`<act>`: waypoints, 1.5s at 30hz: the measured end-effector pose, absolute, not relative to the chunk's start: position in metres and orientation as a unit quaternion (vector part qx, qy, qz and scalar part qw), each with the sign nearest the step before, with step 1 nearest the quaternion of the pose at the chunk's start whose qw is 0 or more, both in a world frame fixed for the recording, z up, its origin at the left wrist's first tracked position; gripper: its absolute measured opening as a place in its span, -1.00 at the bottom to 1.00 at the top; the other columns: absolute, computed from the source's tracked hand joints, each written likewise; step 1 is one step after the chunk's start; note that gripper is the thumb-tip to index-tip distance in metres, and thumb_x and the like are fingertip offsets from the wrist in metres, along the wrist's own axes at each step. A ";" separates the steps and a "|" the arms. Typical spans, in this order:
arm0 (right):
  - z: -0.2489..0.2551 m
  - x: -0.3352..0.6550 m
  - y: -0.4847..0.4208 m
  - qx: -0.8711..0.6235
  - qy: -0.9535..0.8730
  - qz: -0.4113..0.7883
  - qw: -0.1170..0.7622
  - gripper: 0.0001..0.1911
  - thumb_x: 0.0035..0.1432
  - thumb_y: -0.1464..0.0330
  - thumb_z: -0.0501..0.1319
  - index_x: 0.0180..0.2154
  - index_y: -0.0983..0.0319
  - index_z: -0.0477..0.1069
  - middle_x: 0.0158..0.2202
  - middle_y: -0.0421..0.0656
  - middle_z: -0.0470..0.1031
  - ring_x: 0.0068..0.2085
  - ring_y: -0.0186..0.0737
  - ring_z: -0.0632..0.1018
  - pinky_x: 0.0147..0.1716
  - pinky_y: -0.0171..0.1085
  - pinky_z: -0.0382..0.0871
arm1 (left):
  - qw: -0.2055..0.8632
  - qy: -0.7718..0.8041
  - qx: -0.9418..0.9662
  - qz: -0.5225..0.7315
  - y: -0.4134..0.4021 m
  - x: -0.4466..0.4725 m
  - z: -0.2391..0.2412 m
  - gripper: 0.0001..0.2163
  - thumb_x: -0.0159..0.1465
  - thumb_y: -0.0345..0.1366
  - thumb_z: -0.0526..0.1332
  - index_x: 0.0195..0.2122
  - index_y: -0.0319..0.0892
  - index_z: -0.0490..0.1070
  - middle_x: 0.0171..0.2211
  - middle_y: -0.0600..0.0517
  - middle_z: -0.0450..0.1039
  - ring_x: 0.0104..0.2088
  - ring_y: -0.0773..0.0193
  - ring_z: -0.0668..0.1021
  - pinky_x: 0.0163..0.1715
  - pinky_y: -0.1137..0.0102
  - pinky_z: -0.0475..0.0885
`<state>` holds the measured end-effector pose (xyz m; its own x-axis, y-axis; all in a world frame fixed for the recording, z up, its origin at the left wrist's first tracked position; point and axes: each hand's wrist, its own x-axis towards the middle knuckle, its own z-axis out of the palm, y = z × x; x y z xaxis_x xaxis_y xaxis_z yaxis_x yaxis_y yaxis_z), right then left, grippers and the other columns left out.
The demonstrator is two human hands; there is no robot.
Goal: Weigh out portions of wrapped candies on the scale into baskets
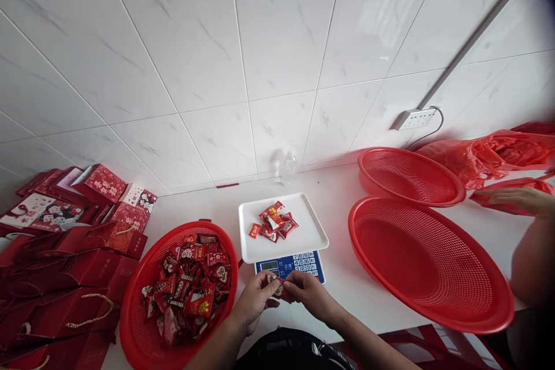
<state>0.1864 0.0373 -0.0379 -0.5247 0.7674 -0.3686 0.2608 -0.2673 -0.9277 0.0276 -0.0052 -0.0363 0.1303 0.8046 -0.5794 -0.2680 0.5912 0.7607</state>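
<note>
A small red-and-cream wrapped candy (275,289) is pinched between both hands in front of the scale. My left hand (255,300) is closed on its left side, and my right hand (310,296) grips its right side. Just beyond them lies the blue keypad of a digital scale (286,266), partly covered by my fingers. On the scale's white tray (303,234) sits a little pile of red candy packets (274,217). To the left, a red plastic basket (132,306) holds many loose wrapped candies (191,283).
Red gift boxes (99,185) and dark red bags with rope handles (78,300) crowd the left side. Two red baskets (416,260) stand on the right. Behind them are red plastic bags (498,153), with another person's hand (520,201) nearby. A clear plastic object (287,167) stands by the wall.
</note>
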 end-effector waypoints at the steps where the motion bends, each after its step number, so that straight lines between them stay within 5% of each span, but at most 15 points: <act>1: -0.038 0.191 0.042 -0.443 -0.592 0.648 0.184 -0.74 0.07 0.18 0.10 -0.50 0.22 0.30 -0.53 -0.23 0.43 -0.47 -0.31 0.41 -0.43 -0.31 0.25 | 0.702 0.547 0.239 0.388 -0.005 0.030 -0.036 -0.66 0.00 -0.02 0.29 -0.36 -0.15 0.30 -0.46 0.10 0.42 -0.40 0.36 0.48 -0.38 0.45 0.29; 7: -0.044 0.220 0.086 -0.501 -0.681 0.506 0.171 -0.74 0.08 0.17 0.07 -0.34 0.19 0.41 -0.42 -0.20 0.49 -0.37 -0.23 0.46 -0.37 -0.27 0.29 | 0.666 0.584 0.136 0.445 -0.006 0.030 -0.036 -0.61 -0.12 0.00 0.35 -0.45 -0.15 0.26 -0.48 0.15 0.38 -0.50 0.47 0.41 -0.44 0.51 0.28; 15: -0.049 0.214 0.082 -0.427 -0.706 0.552 0.119 -0.72 0.07 0.19 0.10 -0.25 0.20 0.43 -0.37 -0.15 0.53 -0.34 -0.21 0.50 -0.34 -0.24 0.35 | 0.626 0.617 0.140 0.456 -0.023 0.041 -0.043 -0.61 -0.09 0.00 0.32 -0.37 -0.16 0.31 -0.44 0.11 0.42 -0.48 0.44 0.43 -0.44 0.50 0.30; 21: -0.067 0.228 0.068 -0.411 -0.709 0.564 0.100 -0.69 0.07 0.15 0.08 -0.21 0.14 0.43 -0.27 -0.14 0.55 -0.24 -0.12 0.53 -0.24 -0.22 0.38 | 0.427 0.742 0.269 0.440 -0.022 -0.001 -0.041 -0.68 0.04 -0.04 0.19 -0.30 -0.16 0.32 -0.47 0.10 0.39 -0.51 0.38 0.42 -0.51 0.48 0.31; 29: -0.073 0.243 0.060 -0.450 -0.686 0.561 0.107 -0.62 0.08 0.07 0.07 -0.16 0.13 0.41 -0.25 -0.13 0.55 -0.22 -0.12 0.54 -0.22 -0.21 0.41 | 0.223 0.868 0.419 0.142 -0.017 -0.102 -0.051 -0.83 0.13 -0.40 0.10 -0.26 -0.19 0.39 -0.25 -0.02 0.49 -0.21 0.26 0.50 -0.22 0.44 0.34; 34: -0.038 0.261 0.090 -0.480 -0.616 0.581 0.229 -0.25 0.03 -0.03 0.10 0.17 0.21 0.07 -0.24 -0.05 0.54 -0.26 -0.13 0.55 -0.27 -0.18 0.46 | 0.158 0.891 0.418 0.078 0.008 -0.143 -0.066 -0.63 0.20 -0.35 0.06 0.05 -0.28 0.25 0.07 -0.18 0.30 0.08 0.09 0.33 -0.02 0.31 0.27; 38: 0.002 0.279 0.136 -0.559 -0.631 0.403 0.357 -0.09 0.03 0.01 0.13 0.27 0.19 -0.24 -0.25 -0.07 0.56 -0.28 -0.11 0.56 -0.29 -0.16 0.43 | 0.119 0.892 0.436 0.026 0.031 -0.171 -0.070 -0.55 0.23 -0.38 0.02 0.16 -0.28 0.11 0.19 -0.18 0.15 0.19 0.07 0.19 0.07 0.26 0.20; 41: 0.014 0.280 0.154 -0.613 -0.677 0.311 0.265 -0.28 0.04 0.10 0.12 0.20 0.22 0.07 -0.47 -0.17 0.54 -0.41 -0.12 0.55 -0.40 -0.20 0.38 | 0.103 0.881 0.461 -0.007 0.044 -0.185 -0.072 -0.55 0.22 -0.41 0.01 0.16 -0.27 0.13 0.19 -0.17 0.14 0.21 0.04 0.16 0.09 0.23 0.18; 45: -0.002 0.259 0.135 -0.567 -0.717 0.367 0.172 -0.49 0.05 0.15 0.07 0.02 0.22 0.34 -0.54 -0.23 0.48 -0.45 -0.22 0.49 -0.44 -0.29 0.33 | 0.083 0.867 0.490 -0.036 0.050 -0.193 -0.076 -0.56 0.19 -0.44 0.03 0.13 -0.31 0.17 0.18 -0.22 0.14 0.19 -0.03 0.17 0.08 0.19 0.17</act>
